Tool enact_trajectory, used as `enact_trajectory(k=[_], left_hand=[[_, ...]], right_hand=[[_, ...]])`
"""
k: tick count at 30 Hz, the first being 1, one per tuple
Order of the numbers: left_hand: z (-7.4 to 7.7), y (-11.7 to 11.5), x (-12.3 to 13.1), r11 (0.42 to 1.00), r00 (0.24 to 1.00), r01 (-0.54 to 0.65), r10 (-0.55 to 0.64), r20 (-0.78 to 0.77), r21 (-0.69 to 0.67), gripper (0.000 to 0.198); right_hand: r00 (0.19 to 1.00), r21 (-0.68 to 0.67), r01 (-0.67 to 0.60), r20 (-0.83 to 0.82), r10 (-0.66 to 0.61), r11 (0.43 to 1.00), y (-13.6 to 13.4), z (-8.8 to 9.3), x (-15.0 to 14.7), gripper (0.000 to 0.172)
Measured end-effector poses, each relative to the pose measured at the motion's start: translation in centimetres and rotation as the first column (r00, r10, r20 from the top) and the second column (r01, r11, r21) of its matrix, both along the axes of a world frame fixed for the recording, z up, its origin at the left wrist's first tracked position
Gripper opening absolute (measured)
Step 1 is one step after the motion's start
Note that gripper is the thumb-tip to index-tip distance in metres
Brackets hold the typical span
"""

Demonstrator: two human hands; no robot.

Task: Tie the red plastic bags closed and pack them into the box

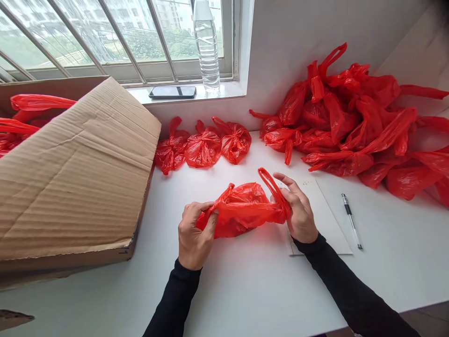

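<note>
Bag (242,208) stretches sideways between left hand (192,236) and right hand (300,213).

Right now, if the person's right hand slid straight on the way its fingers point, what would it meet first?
Beyond the red bag it grips, the right hand would probably reach the rightmost knotted bag first, though depth is unclear.

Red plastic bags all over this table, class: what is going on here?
A person holds one crumpled red plastic bag over the white table. The left hand pinches one end; the right hand grips the other, by a handle loop. Three tied red bag bundles lie under the window, a loose heap of red bags at right, a brown cardboard box at left.
</note>
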State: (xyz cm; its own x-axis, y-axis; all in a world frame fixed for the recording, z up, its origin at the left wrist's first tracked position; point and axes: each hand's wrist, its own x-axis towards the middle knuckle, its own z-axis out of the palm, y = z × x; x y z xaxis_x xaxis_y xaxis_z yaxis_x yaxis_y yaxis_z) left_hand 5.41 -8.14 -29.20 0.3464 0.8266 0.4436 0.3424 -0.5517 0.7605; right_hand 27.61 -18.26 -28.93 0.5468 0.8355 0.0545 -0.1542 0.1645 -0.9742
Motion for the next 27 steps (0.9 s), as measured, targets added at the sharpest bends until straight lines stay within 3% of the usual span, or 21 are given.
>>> enact_trajectory(k=[2,4,6,8,10,14,18,22,25,27], left_hand=[[0.2,-0.2,-0.2,0.999,0.993,0.036,-0.034,0.115,-0.014,0.012],[0.5,-0.4,-0.3,0.994,0.96,0.105,-0.093,0.264,-0.034,0.016],[0.7,-0.6,-0.5,0.981,0.913,0.183,-0.142,0.382,-0.073,0.016],[0.8,-0.6,-0.5,0.962,0.873,0.241,-0.155,0.462,-0.132,0.015],[1.0,-0.5,-0.5,0.948,0.832,0.281,-0.162,0.531,-0.151,0.016],[0.9,-0.2,-0.7,0.925,0.752,0.343,-0.165,0.638,-0.165,0.018],[0.6,-0.2,-1.3,0.888,0.811,0.355,-0.136,0.569,-0.293,0.032],[0.4,-0.4,-1.3,0.904,0.85,0.326,-0.152,0.505,-0.276,0.015],[0.5,-0.5,-1.1,0.92,0.865,0.275,-0.11,0.49,-0.28,0.015],[0.8,-0.5,-0.9,0.919,0.861,0.27,-0.098,0.498,-0.286,0.018]], right_hand=[[0.986,-0.062,-0.154,-0.077,0.149,0.986,-0.2,0.2,0.0,0.061],[0.945,-0.152,-0.327,-0.024,0.327,0.933,-0.3,0.2,-0.1,0.066],[0.868,-0.279,-0.422,0.15,0.474,0.862,-0.3,0.0,-0.5,0.053],[0.775,-0.386,-0.415,0.324,0.543,0.824,-0.3,-0.3,-1.0,0.035],[0.745,-0.405,-0.355,0.421,0.516,0.843,-0.2,-0.4,-1.5,0.024],[0.892,-0.198,-0.246,0.336,0.301,0.949,-0.4,0.0,-1.3,0.021],[0.958,-0.05,-0.245,0.139,0.249,0.968,-0.4,0.3,-0.5,0.019],[0.961,-0.019,-0.256,0.102,0.256,0.967,-0.3,0.2,-0.3,0.018],[0.941,0.0,-0.21,0.271,0.202,0.978,-0.9,0.8,-0.9,0.027],[0.827,0.024,-0.246,0.527,0.197,0.969,-1.3,1.6,-1.6,0.048]])
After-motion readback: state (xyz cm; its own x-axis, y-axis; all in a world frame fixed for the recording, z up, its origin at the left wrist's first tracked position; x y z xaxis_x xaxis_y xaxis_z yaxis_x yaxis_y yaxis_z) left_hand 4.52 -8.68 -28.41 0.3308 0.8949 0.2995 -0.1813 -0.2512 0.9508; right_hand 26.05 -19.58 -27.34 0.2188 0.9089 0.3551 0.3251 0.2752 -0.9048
